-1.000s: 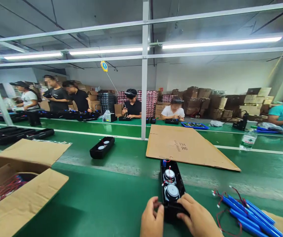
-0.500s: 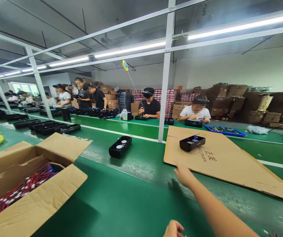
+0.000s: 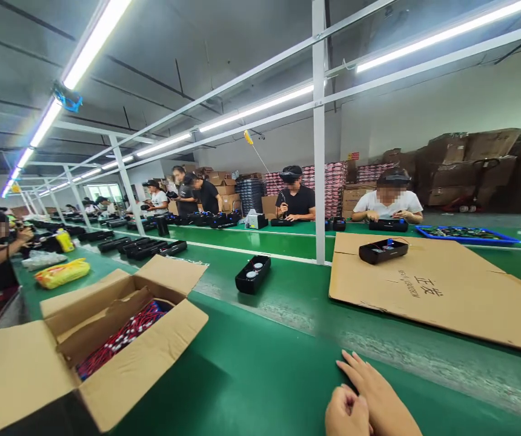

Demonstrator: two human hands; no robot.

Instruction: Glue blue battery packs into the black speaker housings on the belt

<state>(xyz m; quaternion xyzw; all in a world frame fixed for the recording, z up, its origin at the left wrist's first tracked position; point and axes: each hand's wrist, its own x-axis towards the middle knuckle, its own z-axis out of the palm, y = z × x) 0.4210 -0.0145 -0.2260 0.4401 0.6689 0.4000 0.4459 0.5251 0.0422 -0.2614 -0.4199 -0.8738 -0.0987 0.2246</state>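
My right hand (image 3: 375, 390) lies flat on the green belt (image 3: 260, 375) at the bottom edge, fingers stretched out and holding nothing. My left hand (image 3: 346, 413) rests just beside it, curled into a loose fist with nothing visible in it. A black speaker housing (image 3: 382, 250) lies far from both hands on a flat cardboard sheet (image 3: 446, 297). A second black housing (image 3: 252, 274) with two round drivers sits on the belt to the left of a white post.
An open carton (image 3: 106, 357) holding red-wired parts stands at the left. A white frame post (image 3: 319, 181) rises mid-belt. Several people work along the far bench and at the left. A row of black housings (image 3: 146, 247) and a yellow bag (image 3: 62, 272) lie further left.
The housing that both hands held a second ago now lies on the cardboard sheet. My right arm has drawn back to the near edge. The view has swung left and upward.
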